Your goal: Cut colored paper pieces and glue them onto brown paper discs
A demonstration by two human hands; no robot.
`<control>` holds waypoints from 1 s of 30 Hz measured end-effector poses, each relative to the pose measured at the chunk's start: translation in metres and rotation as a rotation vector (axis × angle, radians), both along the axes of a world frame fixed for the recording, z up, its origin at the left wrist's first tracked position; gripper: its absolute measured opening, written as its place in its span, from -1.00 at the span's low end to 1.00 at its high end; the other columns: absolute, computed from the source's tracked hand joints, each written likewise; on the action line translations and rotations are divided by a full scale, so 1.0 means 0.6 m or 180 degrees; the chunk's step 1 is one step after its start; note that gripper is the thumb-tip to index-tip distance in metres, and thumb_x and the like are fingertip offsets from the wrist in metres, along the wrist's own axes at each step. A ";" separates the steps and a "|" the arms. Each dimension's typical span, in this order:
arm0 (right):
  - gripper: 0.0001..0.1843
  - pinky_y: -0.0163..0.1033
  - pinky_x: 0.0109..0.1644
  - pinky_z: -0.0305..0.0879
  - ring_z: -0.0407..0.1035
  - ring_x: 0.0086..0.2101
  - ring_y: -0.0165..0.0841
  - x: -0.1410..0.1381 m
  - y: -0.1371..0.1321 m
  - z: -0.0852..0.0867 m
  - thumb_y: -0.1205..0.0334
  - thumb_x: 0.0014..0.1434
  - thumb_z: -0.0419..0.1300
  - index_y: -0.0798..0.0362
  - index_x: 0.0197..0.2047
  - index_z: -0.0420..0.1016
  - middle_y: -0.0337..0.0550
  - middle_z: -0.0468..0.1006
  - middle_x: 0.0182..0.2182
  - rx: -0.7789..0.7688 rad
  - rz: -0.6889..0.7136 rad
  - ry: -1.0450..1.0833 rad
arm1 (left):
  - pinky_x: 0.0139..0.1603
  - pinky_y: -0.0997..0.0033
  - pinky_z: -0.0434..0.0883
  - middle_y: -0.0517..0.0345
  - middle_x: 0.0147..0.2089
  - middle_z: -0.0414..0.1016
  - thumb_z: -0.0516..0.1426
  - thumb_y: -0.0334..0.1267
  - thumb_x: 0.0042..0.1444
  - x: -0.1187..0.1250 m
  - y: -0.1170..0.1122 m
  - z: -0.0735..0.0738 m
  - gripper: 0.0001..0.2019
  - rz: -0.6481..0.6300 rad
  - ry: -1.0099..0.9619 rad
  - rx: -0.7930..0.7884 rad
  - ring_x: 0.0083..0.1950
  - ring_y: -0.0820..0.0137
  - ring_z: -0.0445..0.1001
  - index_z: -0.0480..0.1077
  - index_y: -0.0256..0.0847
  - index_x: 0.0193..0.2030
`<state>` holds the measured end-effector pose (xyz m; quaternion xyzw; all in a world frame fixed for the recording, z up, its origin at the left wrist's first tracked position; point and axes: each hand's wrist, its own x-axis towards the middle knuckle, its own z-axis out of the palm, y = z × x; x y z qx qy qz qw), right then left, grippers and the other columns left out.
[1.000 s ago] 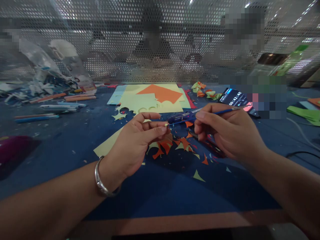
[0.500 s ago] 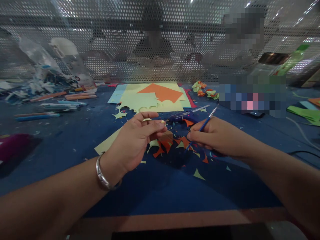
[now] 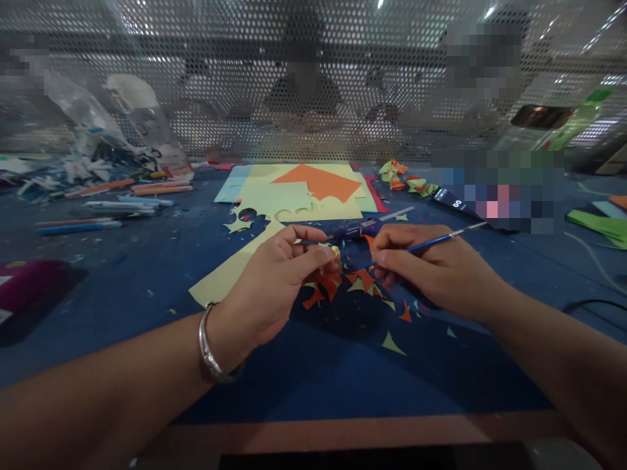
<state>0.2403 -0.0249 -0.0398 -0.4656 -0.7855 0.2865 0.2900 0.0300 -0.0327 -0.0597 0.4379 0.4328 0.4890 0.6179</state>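
My left hand (image 3: 274, 281), with a silver bangle at its wrist, pinches a small pale yellow piece of paper (image 3: 336, 250) between thumb and fingers; its exact shape is too small to tell. My right hand (image 3: 424, 264) grips a thin blue paintbrush (image 3: 431, 242). The silver end points right and back, while the blue handle end points toward the left hand, a short gap from the yellow piece. Behind both hands lies a dark blue glue gun (image 3: 353, 230) with a clear stick out of its rear. Orange and pale green paper scraps (image 3: 360, 281) are scattered beneath.
Stacked coloured sheets (image 3: 337, 210) lie at the back, with a cut-out yellow strip (image 3: 210, 287) nearer. Crumpled paper flowers (image 3: 393, 175) and a phone (image 3: 455, 201) stand right of them. Coloured sticks (image 3: 122, 207), a clear bottle (image 3: 151, 127) and a purple object (image 3: 29, 287) are leftward.
The paintbrush has swung from steep to nearly flat, its silver end now to the right. My left hand has shifted slightly right, and the yellow piece shows more clearly.
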 end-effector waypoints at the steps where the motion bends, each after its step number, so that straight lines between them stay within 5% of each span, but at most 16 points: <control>1: -0.77 -0.31 -0.47 0.22 0.35 -0.54 -0.46 0.001 -0.001 0.001 0.27 0.25 0.12 0.02 -0.46 0.41 -0.28 0.48 -0.55 0.0020 -0.0024 -0.0015 | -0.28 0.48 0.40 0.22 -0.44 0.55 0.28 -0.36 0.16 0.000 -0.001 0.000 -0.77 -0.0005 0.0030 0.0001 -0.37 0.48 0.52 0.33 -0.23 -0.12; 7: -0.64 -0.29 -0.59 -0.08 0.03 -0.68 -0.52 0.007 -0.001 0.010 0.27 0.19 0.07 0.02 -0.64 0.18 -0.37 0.15 -0.72 -0.0399 -0.0090 -0.0464 | -0.19 0.44 0.43 0.22 -0.42 0.53 0.25 -0.42 0.19 0.001 -0.002 -0.005 -0.81 0.0052 0.0081 0.0071 -0.33 0.46 0.53 0.34 -0.24 -0.10; 14: -0.59 -0.26 -0.57 -0.13 -0.06 -0.66 -0.50 0.004 0.014 0.000 0.14 0.19 0.12 0.02 -0.66 0.20 -0.37 0.04 -0.73 -0.0789 -0.0087 -0.1292 | -0.21 0.42 0.43 0.18 -0.41 0.57 0.27 -0.43 0.16 0.003 -0.001 -0.001 -0.74 0.0022 0.0077 0.0028 -0.31 0.42 0.56 0.32 -0.25 -0.07; 20: -0.48 -0.27 -0.58 -0.10 0.01 -0.69 -0.50 -0.005 0.007 -0.001 0.06 0.19 0.14 0.01 -0.67 0.00 -0.36 0.06 -0.77 -0.0697 -0.0100 -0.1533 | -0.23 0.39 0.44 0.06 -0.33 0.62 0.29 -0.40 0.14 0.003 -0.003 0.002 -0.71 0.0001 0.0081 -0.0055 -0.28 0.34 0.61 0.30 -0.24 -0.06; 30: -0.47 -0.25 -0.58 -0.11 0.01 -0.68 -0.49 0.002 0.010 -0.002 0.09 0.13 0.20 0.01 -0.72 0.03 -0.32 0.13 -0.76 -0.0315 -0.0118 -0.1824 | -0.33 0.42 0.39 0.12 -0.40 0.58 0.28 -0.39 0.12 0.005 -0.004 0.003 -0.77 0.0002 0.0114 -0.0046 -0.39 0.41 0.53 0.34 -0.24 -0.13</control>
